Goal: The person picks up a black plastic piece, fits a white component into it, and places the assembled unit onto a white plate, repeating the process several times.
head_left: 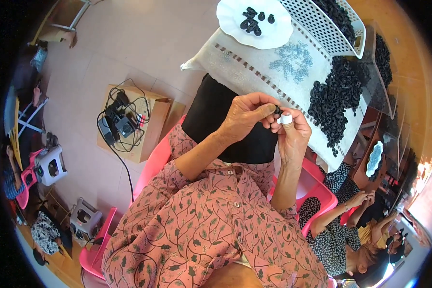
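One small black pc. (278, 110) sits pinched btwn. L hand (246, 116) and R hand (294, 136) fingertips near ctr., w/ few black pcs. (250, 23) apparently done on white plate (273, 36) at 12 o'clock & big black heap (335, 102), approx. 2 o'clock, seemingly left.

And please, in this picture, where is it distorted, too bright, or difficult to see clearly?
Head view: fisheye bending grows toward the black, rounded rim; white glare washes out patches at the lower right; the left hand and right hand look fairly sharp, but the small black part between them shows little detail, and pieces in the black heap visually merge.
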Available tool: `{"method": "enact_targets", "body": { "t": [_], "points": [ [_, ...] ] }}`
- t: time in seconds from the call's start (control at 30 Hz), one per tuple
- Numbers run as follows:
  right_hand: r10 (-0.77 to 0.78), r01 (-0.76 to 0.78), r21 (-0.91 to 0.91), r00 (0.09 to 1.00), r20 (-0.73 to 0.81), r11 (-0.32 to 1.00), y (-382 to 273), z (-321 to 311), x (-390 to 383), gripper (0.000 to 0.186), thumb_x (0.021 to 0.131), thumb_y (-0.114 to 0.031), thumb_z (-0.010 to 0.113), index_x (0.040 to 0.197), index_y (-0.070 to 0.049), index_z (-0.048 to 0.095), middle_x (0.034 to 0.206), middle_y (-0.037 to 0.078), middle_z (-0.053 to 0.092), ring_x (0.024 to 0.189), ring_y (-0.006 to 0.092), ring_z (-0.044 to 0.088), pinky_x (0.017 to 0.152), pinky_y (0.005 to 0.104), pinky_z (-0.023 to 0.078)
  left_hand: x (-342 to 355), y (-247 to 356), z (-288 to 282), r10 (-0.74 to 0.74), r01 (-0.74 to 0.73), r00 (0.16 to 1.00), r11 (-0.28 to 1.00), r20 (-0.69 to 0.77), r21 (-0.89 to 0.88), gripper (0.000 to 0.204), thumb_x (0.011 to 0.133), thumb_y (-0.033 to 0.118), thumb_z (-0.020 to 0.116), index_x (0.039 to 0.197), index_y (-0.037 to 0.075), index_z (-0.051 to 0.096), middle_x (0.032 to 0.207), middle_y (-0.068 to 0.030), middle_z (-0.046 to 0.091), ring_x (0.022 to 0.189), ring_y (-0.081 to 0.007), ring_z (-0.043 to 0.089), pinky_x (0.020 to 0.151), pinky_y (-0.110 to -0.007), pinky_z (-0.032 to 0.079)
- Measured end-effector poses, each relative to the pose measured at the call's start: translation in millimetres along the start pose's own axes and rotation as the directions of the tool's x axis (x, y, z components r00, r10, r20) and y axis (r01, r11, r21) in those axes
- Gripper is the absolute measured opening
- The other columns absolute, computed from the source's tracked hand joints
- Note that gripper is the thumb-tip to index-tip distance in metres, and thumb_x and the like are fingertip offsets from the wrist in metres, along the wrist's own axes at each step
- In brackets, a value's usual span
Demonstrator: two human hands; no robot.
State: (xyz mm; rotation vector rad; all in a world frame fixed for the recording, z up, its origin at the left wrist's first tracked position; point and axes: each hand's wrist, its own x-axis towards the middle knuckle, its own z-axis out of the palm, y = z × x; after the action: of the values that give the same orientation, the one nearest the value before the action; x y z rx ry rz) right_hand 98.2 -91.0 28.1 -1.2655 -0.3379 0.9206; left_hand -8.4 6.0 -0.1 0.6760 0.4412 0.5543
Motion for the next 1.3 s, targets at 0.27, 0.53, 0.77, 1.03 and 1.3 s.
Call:
{"method": "enact_targets", "body": {
  "t": [0.27, 0.53, 0.77, 1.03, 1.3],
  "points": [
    [0.009, -0.017, 0.097, 0.997, 0.082, 0.995, 1.5, -6.7, 2.0, 0.014, 0.087, -0.011, 0.066, 0.093, 0.001, 0.061, 0.073, 0.006, 0.062, 0.055, 0.0087, 0.054, 0.048, 0.0188, 0.043, -1.8, 2.6, 0.1, 0.013, -0.016, 0.999, 0.998, 0.045, 0.063, 0.011, 0.09, 0.005, 0.059, 0.096, -0.002, 0.065, 0.072, -0.0031, 0.063, 0.061, -0.0066, 0.057, 0.054, -0.019, 0.047],
    [0.075, -0.093, 0.133, 0.988, 0.135, 0.987, -3.9, -10.1, 4.2, 0.014, 0.086, -0.012, 0.067, 0.087, 0.0, 0.061, 0.07, 0.005, 0.061, 0.052, 0.0087, 0.052, 0.046, 0.0184, 0.04, -4.5, 8.0, 2.9, 0.094, -0.112, 0.989, 0.98, 0.114, 0.167, 0.01, 0.089, 0.003, 0.059, 0.095, -0.003, 0.065, 0.069, -0.0039, 0.062, 0.058, -0.0072, 0.056, 0.052, -0.02, 0.048],
    [0.093, -0.109, 0.096, 0.983, 0.156, 0.989, -5.6, -10.9, 1.0, 0.012, 0.087, -0.013, 0.066, 0.086, -0.002, 0.059, 0.07, 0.005, 0.061, 0.055, 0.0073, 0.053, 0.049, 0.0187, 0.042, -4.4, 3.5, 5.6, 0.095, -0.104, 0.993, 0.981, 0.065, 0.165, 0.012, 0.09, 0.004, 0.058, 0.097, -0.003, 0.065, 0.07, -0.003, 0.062, 0.058, -0.0069, 0.056, 0.052, -0.02, 0.048],
    [-0.161, 0.149, 0.096, 0.979, 0.126, 0.984, 12.4, -3.6, -5.7, 0.012, 0.088, -0.013, 0.064, 0.087, -0.004, 0.055, 0.078, 0.004, 0.06, 0.061, 0.0075, 0.055, 0.054, 0.0187, 0.044, -6.3, 2.9, 6.3, -0.02, 0.023, 0.998, 0.999, 0.062, -0.042, 0.015, 0.091, 0.005, 0.057, 0.102, -0.003, 0.063, 0.071, -0.0039, 0.062, 0.059, -0.0077, 0.056, 0.053, -0.019, 0.047],
    [-0.135, 0.106, 0.201, 0.982, 0.136, 0.974, 18.5, -4.6, -3.8, 0.013, 0.089, -0.013, 0.063, 0.087, -0.004, 0.055, 0.076, 0.004, 0.057, 0.058, 0.0085, 0.052, 0.05, 0.0199, 0.041, -5.7, 1.5, 1.9, -0.072, 0.092, 0.989, 0.984, 0.127, -0.155, 0.016, 0.091, 0.009, 0.058, 0.101, -0.004, 0.063, 0.07, -0.0059, 0.062, 0.057, -0.0099, 0.057, 0.051, -0.02, 0.046]
  ]
}}
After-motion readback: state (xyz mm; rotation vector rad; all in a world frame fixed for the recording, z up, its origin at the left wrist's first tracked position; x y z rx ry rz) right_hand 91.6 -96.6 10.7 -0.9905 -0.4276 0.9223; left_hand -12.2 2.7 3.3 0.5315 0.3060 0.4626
